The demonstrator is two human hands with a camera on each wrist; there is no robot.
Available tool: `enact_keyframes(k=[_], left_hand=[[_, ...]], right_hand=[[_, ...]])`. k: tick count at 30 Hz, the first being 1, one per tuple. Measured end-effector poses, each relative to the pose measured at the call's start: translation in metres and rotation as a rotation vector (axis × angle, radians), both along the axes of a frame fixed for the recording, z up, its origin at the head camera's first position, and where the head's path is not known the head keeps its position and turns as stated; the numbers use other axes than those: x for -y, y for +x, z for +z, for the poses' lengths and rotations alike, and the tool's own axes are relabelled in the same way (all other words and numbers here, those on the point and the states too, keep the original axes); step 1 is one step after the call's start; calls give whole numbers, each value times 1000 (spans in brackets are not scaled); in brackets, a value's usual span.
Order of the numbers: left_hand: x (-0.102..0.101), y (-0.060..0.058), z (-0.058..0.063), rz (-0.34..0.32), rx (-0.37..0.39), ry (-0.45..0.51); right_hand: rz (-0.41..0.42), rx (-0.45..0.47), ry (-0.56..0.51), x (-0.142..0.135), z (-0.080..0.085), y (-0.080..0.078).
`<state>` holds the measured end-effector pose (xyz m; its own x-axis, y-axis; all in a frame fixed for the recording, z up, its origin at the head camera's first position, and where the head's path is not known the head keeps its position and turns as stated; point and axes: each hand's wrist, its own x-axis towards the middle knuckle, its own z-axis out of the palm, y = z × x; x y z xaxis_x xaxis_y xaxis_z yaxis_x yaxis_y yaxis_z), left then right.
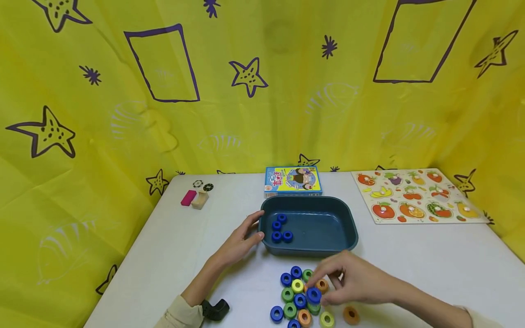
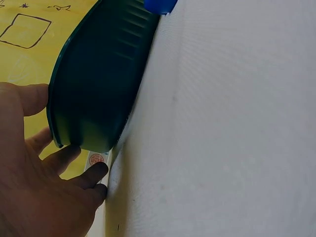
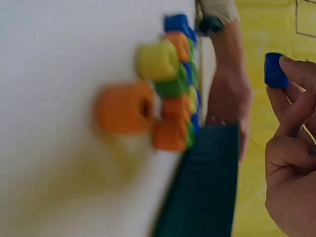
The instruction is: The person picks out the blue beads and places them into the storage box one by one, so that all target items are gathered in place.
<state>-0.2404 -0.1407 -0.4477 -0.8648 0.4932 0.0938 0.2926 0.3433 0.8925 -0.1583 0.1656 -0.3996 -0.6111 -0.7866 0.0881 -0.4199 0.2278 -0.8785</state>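
My right hand (image 1: 357, 280) pinches a blue ring-shaped bead (image 1: 314, 295) between thumb and fingers, above a cluster of beads. The same blue bead (image 3: 275, 70) shows side-on in the right wrist view. My left hand (image 1: 242, 241) holds the left end of a dark teal tray (image 1: 324, 232), its thumb and fingers spread over the rim and end wall. In the left wrist view, the thumb of this hand (image 2: 44, 163) lies at the rim. Several blue beads (image 1: 276, 236) sit inside the tray at its left side.
Blue, green, yellow and orange beads (image 1: 304, 317) lie in front of the tray. One orange bead (image 1: 351, 315) lies apart at the right. Behind the tray is a picture box (image 1: 293, 180); a fruit puzzle board (image 1: 414, 196) lies back right, a pink block (image 1: 188, 197) back left.
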Motion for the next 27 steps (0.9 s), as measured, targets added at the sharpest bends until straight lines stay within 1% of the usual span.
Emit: enact_keyframes(k=[2,4,6,7,10,12,13,14,16,20,23,27], left_hand=[[-1,4,9,-7,10,1],[-1,8,16,-12,14,-7],[-1,10,18,-9,20,-17],[-1,10,19,-9,21,-19],[-2,10,20,-5,22,-19],[-2,10,20,-6,21,-17],[-2,10,20,-7,19,-15],[-2,10,20,-9,18,-13],[-1,10,20,-11,13,-10],[-1,10,21,-12,5,-7],[-2,10,21,-10,6,-14],[-2,10,21,-9,11,-23]], right_hand=[[-50,-55,-20,0,8,-17],[-117,-112,-22,0,13,-36],[-191,-132,-16,0,15,-56],[-231,-131,-11,1,15,-67],[-350,-89,38,5,9,-95],[-404,-56,71,8,2,-111],[-419,-55,91,10,-2,-118],[-430,-59,118,12,-6,-124],[-425,-83,147,15,-15,-136],[-398,-140,191,19,-27,-152],[-382,-151,204,21,-32,-158],[-358,-144,214,23,-35,-162]])
